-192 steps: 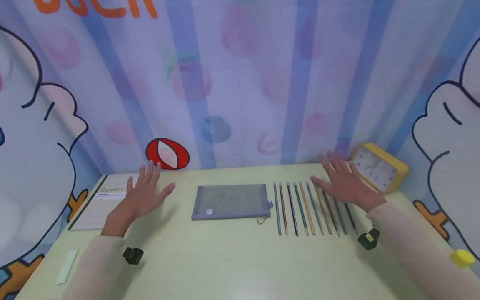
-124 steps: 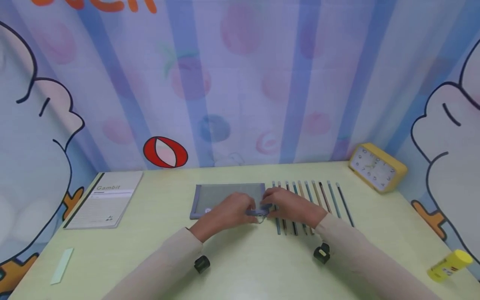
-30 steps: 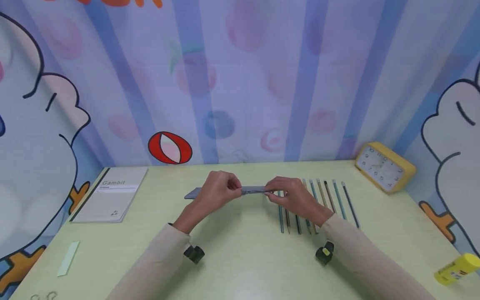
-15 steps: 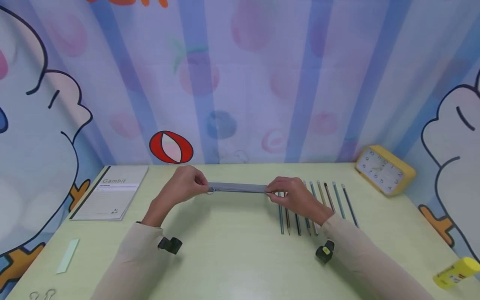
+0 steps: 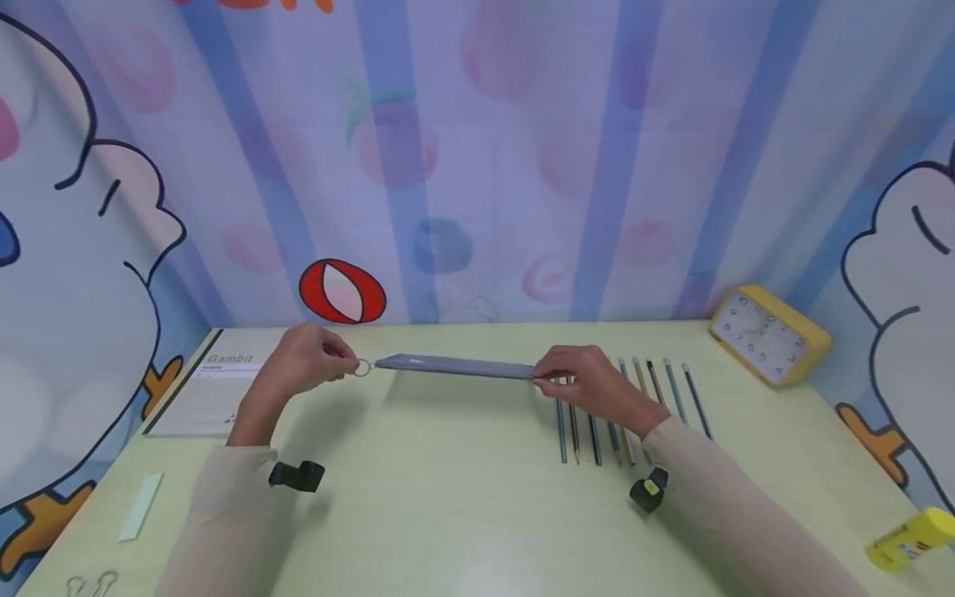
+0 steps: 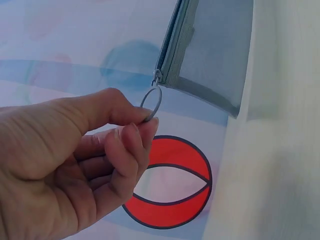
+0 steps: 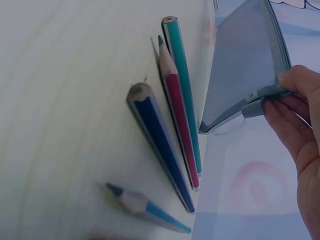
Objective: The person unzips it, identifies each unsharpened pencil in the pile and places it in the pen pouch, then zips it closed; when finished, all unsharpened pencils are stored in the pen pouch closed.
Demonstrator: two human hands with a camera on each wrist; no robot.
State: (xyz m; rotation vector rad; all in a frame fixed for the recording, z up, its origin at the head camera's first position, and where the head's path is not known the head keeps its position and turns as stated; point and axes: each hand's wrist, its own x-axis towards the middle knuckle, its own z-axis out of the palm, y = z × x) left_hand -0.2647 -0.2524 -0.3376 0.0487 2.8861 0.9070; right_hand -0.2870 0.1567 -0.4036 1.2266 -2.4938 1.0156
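Note:
A grey mesh zipper pouch [image 5: 455, 366] is held up off the table between my hands, its zipper edge toward me. My left hand [image 5: 302, 365] pinches the metal ring [image 6: 152, 102] of the zipper pull between thumb and fingers. In the left wrist view the slider [image 6: 158, 76] sits at the left end of the zipper. At the other end, my right hand [image 5: 593, 385] grips the pouch's corner beside a small fabric tab [image 7: 252, 109]. Several pencils [image 7: 175, 120] lie in a row below and beyond the right hand, which partly covers them.
A Gambit notebook [image 5: 190, 406] lies at the back left, partly behind the left hand. Nearer are a pale green strip [image 5: 140, 507] and wire clip handles [image 5: 104, 584]. A yellow clock [image 5: 768, 336] stands back right, with a yellow glue stick [image 5: 910, 539] at front right.
Both hands went from open to holding the pouch, which rose from lying flat. My left hand drew the zipper pull from the right end to the left; my right hand stayed at its corner.

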